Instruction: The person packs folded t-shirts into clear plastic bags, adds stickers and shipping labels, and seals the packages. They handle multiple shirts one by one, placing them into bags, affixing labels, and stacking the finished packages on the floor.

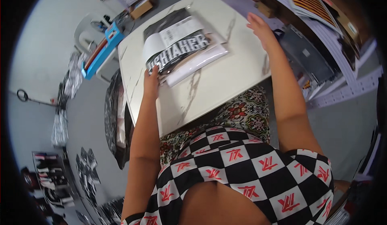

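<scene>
A loose stack of flat plastic packages lies on the white marbled table (217,90). Black folded clothing with bold white lettering (177,52) shows in it, with a white label sheet (183,29) across its upper part. Along the near side of the stack is a glossy white plastic bag (197,65). My left hand (150,84) grips the stack's near left corner, its fingers partly hidden by the packages. Over the table's right edge, my right hand (261,29) is raised with fingers stretched out, holding nothing.
At the table's left stand a bright blue box (115,33) and a black plastic bag (115,116). White shelving with a grey bin (308,53) and cardboard pieces (342,19) rises close on the right. Silvery-grey plastic packets (86,170) lie on the floor at left.
</scene>
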Demonstrator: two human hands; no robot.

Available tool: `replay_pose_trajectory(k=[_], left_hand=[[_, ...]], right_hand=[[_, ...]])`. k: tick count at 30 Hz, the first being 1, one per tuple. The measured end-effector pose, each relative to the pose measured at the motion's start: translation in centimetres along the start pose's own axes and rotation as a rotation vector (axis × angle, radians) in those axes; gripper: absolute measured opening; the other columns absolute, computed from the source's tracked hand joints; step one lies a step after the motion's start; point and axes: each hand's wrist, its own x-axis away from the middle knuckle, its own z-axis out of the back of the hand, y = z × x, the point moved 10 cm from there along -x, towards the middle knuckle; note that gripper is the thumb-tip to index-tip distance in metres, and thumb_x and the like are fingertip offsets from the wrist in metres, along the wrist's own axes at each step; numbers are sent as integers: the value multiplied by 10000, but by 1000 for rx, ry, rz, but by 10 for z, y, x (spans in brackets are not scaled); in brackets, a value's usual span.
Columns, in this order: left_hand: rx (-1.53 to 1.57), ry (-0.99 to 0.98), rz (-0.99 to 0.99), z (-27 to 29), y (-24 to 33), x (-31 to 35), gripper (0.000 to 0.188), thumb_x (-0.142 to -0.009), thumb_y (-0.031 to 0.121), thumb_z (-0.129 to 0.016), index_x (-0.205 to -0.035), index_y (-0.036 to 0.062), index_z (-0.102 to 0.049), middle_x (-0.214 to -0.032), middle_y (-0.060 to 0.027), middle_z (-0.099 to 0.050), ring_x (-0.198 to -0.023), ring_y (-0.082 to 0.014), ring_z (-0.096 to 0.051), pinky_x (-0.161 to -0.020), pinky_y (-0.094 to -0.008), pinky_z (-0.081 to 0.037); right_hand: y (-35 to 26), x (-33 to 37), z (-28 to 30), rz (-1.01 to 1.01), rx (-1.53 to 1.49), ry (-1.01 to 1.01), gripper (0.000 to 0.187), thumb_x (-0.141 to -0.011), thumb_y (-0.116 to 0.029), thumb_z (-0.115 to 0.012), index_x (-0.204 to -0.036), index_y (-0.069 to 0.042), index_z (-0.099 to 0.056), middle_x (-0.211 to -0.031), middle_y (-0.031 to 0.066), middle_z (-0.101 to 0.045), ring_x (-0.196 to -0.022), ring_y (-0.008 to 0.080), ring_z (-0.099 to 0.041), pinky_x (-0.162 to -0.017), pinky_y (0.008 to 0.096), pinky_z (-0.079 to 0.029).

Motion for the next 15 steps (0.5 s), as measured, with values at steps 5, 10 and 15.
replay_pose_trajectory(k=[5,10,15], left_hand=[[-51,-6,66,2,-8,-10,488,-754,359,-565,-1063,36,-370,-842,-54,-504,-623,-98,-478,-469,-225,-372],[17,-84,90,-29,3,-1,251,-828,298,-463,-915,65,-495,-771,-48,-581,-621,-136,-556,-464,-261,-436],[-37,-89,214,-27,-1,-30,320,-834,313,-445,-1049,76,-461,-929,-47,-559,-795,-153,-556,-638,-290,-457]], right_hand=[[86,125,198,-92,-164,638,379,-774,-245,-519,-1125,-115,-457,-1043,45,-509,-913,139,-513,-785,291,-356],[252,220,316,-375,-86,868,264,-784,-194,-502,-1030,-102,-527,-819,-16,-550,-702,103,-543,-525,220,-385],[300,218,326,-362,443,847,203,-752,-188,-507,-902,-68,-571,-745,63,-582,-659,187,-580,-528,293,-431]])
